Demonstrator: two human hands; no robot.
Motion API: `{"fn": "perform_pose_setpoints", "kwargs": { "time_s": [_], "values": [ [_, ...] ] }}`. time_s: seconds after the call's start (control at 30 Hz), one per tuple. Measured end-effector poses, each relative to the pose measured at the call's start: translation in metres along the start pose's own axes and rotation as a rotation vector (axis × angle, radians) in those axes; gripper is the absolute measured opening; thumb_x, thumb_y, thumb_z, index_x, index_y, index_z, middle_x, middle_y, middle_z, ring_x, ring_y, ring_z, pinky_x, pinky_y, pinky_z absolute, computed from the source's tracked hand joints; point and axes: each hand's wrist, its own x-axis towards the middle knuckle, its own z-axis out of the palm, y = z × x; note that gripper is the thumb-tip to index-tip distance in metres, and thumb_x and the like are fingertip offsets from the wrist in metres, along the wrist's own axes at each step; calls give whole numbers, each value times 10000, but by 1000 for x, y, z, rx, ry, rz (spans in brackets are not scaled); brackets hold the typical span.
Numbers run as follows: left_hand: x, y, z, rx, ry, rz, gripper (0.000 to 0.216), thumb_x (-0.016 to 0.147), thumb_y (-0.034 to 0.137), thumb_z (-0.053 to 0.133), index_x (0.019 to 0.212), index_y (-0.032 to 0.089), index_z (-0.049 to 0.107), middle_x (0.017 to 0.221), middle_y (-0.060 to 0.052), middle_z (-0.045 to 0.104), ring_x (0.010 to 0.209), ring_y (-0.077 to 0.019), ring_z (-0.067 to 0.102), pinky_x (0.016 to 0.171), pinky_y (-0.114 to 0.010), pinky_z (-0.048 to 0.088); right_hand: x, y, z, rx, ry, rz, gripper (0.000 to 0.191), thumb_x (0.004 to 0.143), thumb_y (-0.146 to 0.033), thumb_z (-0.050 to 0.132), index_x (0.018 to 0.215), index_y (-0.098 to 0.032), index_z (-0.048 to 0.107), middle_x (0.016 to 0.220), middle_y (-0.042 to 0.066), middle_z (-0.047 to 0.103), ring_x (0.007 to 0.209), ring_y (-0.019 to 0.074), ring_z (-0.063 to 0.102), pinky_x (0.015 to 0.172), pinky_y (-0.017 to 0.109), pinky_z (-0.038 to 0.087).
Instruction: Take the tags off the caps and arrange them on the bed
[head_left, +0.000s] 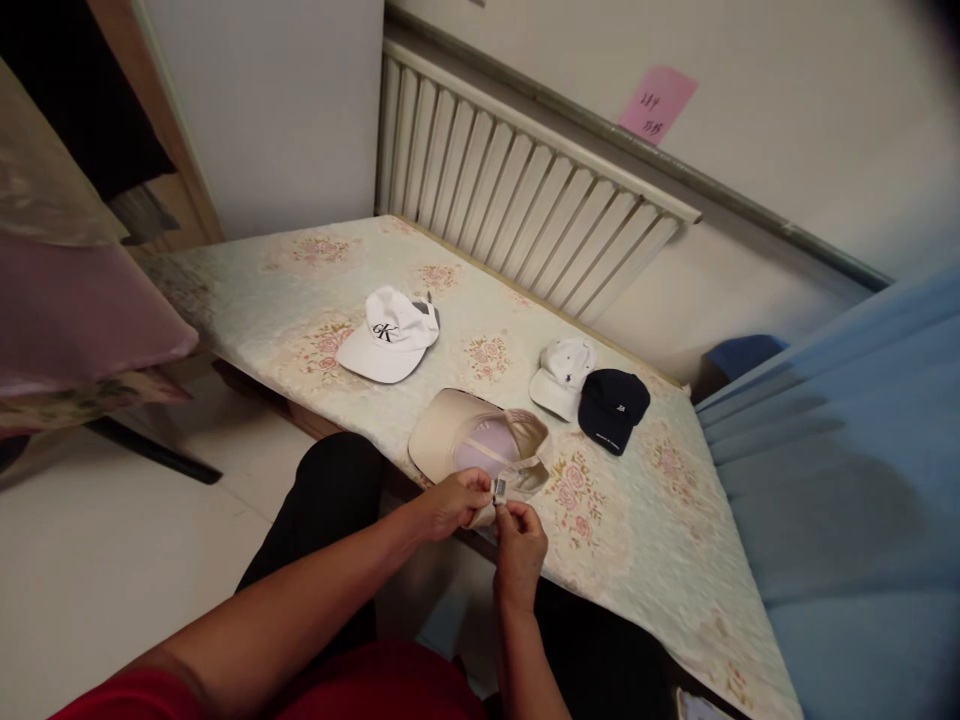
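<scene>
A beige cap (469, 435) lies upside down at the near edge of the flowered bed cover (645, 520), its brim pointing left. My left hand (450, 500) pinches the cap's back strap, fingers closed. My right hand (519, 545) is closed on the small metal buckle (500, 489) of that strap. Both hands meet at the cap's rear opening, just over the edge.
A white cap with a black logo (388, 335) lies farther back on the left. A small white cap (561, 375) and a navy cap (611, 408) lie side by side to the right. A radiator (525, 190) runs behind, a blue curtain (840, 450) hangs right.
</scene>
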Motion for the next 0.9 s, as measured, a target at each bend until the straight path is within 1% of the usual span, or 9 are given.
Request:
{"fn": "perform_pose_setpoints", "kwargs": {
  "time_s": [0.23, 0.3, 0.4, 0.53, 0.7, 0.9],
  "values": [
    [-1, 0, -2, 12, 2, -23, 289, 617, 215, 728, 786, 152, 502, 617, 57, 499, 449, -47, 430, 432, -196, 221, 8, 11, -4, 28, -67, -13, 212, 657, -372, 673, 734, -177, 640, 639, -17, 598, 614, 149, 506, 577, 249, 388],
    [-2, 1, -1, 6, 5, -29, 291, 613, 215, 731, 777, 152, 498, 611, 57, 499, 456, -51, 436, 441, -197, 232, 9, 12, -4, 33, -84, -6, 219, 657, -376, 684, 737, -178, 642, 637, -19, 601, 611, 147, 510, 575, 247, 391],
    [-3, 1, -1, 12, 16, -41, 281, 609, 205, 721, 769, 153, 496, 598, 57, 498, 459, -56, 439, 448, -201, 237, 8, 9, -5, 18, -63, 5, 241, 654, -396, 694, 739, -178, 638, 608, -27, 584, 559, 137, 495, 534, 244, 384],
    [-1, -1, -2, 0, 28, -39, 267, 608, 188, 708, 768, 155, 497, 595, 56, 492, 463, -61, 445, 458, -202, 247, 6, 4, -5, -41, -19, -35, 232, 659, -402, 687, 699, -183, 620, 576, -29, 564, 524, 136, 492, 514, 244, 386],
    [0, -3, -4, 12, 29, -35, 268, 617, 208, 720, 770, 152, 508, 592, 57, 488, 456, -56, 432, 446, -199, 235, 6, 5, -5, -102, -9, -84, 237, 664, -421, 674, 687, -187, 644, 590, -15, 586, 546, 145, 489, 521, 248, 374],
    [-4, 1, -2, 17, 26, -44, 300, 603, 240, 749, 760, 147, 511, 616, 47, 511, 469, -53, 436, 448, -199, 244, 2, 3, -4, -123, -39, -134, 228, 709, -406, 623, 749, -188, 676, 655, 12, 630, 611, 172, 521, 578, 268, 388]
  ]
}}
